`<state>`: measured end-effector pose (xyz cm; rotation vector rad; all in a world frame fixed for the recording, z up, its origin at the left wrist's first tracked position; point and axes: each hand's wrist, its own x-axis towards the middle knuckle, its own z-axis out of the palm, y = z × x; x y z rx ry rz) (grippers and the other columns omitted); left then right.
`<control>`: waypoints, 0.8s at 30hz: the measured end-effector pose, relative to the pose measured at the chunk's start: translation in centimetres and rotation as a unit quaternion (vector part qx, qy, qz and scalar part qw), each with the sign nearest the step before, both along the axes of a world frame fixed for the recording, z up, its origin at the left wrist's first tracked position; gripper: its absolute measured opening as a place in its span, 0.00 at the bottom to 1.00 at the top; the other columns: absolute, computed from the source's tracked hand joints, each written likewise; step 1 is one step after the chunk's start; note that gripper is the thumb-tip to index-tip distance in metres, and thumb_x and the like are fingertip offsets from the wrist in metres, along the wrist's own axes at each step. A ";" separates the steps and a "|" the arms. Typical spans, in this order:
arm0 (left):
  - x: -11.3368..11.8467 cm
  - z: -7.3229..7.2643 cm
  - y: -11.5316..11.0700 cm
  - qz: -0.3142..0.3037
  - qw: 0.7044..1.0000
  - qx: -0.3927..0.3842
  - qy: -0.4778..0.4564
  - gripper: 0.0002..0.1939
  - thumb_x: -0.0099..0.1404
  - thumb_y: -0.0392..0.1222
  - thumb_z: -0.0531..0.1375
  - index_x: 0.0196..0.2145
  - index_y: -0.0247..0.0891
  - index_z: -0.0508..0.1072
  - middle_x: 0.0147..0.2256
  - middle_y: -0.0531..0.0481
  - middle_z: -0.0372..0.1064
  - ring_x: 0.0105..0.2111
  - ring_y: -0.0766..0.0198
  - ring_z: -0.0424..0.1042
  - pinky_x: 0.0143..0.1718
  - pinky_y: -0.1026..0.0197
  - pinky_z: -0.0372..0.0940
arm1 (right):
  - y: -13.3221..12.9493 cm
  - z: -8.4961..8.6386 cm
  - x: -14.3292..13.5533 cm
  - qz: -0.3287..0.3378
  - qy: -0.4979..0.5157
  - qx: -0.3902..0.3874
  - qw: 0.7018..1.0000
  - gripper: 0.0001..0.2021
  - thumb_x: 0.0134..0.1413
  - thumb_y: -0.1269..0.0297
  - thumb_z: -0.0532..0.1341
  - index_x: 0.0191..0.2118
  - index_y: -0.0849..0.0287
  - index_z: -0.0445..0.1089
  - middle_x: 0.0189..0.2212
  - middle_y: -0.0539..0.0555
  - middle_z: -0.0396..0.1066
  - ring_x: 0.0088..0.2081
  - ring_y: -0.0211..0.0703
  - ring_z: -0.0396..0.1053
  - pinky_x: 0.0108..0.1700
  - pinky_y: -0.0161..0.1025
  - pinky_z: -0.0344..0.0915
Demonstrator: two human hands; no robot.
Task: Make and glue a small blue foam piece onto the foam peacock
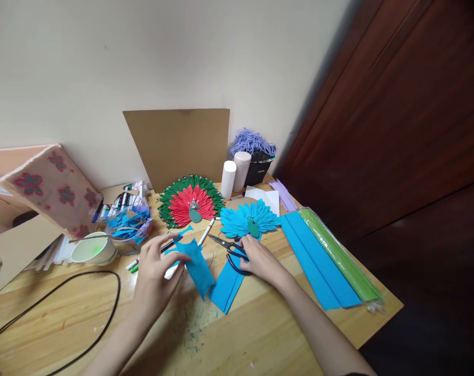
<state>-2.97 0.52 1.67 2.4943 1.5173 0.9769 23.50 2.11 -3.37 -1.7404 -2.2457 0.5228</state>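
Observation:
Between the thumb and fingers of my left hand [158, 269] hangs a cut piece of blue crepe paper [197, 269], held above the table. My right hand [258, 258] is on the black-handled scissors [237, 250], fingers closed at the handles, blades pointing left. Under the scissors lies a folded blue crepe paper strip [226, 290]. Just beyond them sits a blue paper peacock [246, 219] with a green body. A red and green paper peacock [192, 201] lies farther back to its left. A white marker [206, 232] rests between my hands.
Blue and green crepe paper rolls [326, 261] lie along the right edge. At left are a tub of blue scraps [130, 224], a paper bowl [93, 250] and a black cable [117, 292]. Cardboard [182, 146] leans on the wall beside white bottles [229, 180] and purple yarn [254, 142].

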 end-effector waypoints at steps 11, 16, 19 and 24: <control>1.6 1.9 3.0 -0.059 0.934 -0.207 -0.284 0.09 0.59 0.35 0.54 0.28 0.39 0.75 0.43 0.44 0.66 0.46 0.58 0.65 0.40 0.59 0.66 | -0.4 0.5 -0.2 -0.094 0.448 -0.136 0.879 0.10 0.49 0.58 0.57 0.28 0.58 0.57 0.18 0.45 0.62 0.17 0.33 0.59 0.21 0.31 0.55; 3.7 1.7 3.7 -0.149 0.909 -0.268 -0.281 0.11 0.58 0.31 0.53 0.26 0.36 0.75 0.38 0.44 0.70 0.41 0.60 0.68 0.41 0.59 0.64 | -0.2 -0.6 -2.5 -0.069 0.599 -0.139 0.786 0.15 0.44 0.54 0.63 0.25 0.59 0.60 0.16 0.48 0.66 0.18 0.35 0.63 0.20 0.32 0.60; 4.8 1.2 3.8 -0.198 0.894 -0.301 -0.267 0.12 0.58 0.30 0.52 0.25 0.36 0.74 0.35 0.45 0.71 0.39 0.61 0.69 0.41 0.60 0.64 | -0.2 -1.4 -3.4 -0.111 0.611 -0.165 0.766 0.16 0.37 0.56 0.68 0.25 0.61 0.62 0.15 0.46 0.66 0.17 0.34 0.64 0.20 0.32 0.62; 5.9 -0.1 3.1 -0.156 0.890 -0.308 -0.298 0.08 0.60 0.36 0.53 0.33 0.37 0.72 0.45 0.44 0.66 0.45 0.59 0.67 0.40 0.60 0.64 | -0.2 -1.8 -3.9 -0.165 0.637 -0.127 0.743 0.16 0.33 0.60 0.70 0.22 0.61 0.61 0.16 0.46 0.67 0.17 0.32 0.65 0.20 0.30 0.64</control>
